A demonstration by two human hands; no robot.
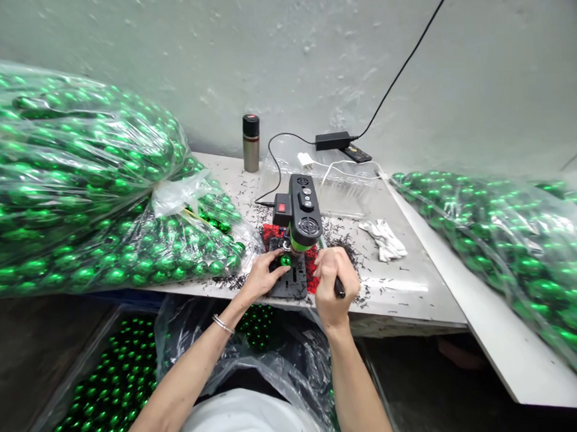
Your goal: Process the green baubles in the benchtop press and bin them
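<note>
A small black bench drill press [302, 216] stands near the front edge of a white table [408, 280]. My left hand [264, 274] pinches a shiny green ball [285, 260] on the machine's base plate, right under its head. My right hand [336, 283] is closed round the machine's black lever handle [339, 289] at the right side. A silver bracelet [222, 323] sits on my left wrist.
Big clear bags of green balls lie at the left [74, 188] and right [512, 236]. A box of green balls [104, 393] sits below left. On the table are a steel flask [251, 143], a power adapter [333, 140], a white cloth [384, 238] and black shavings.
</note>
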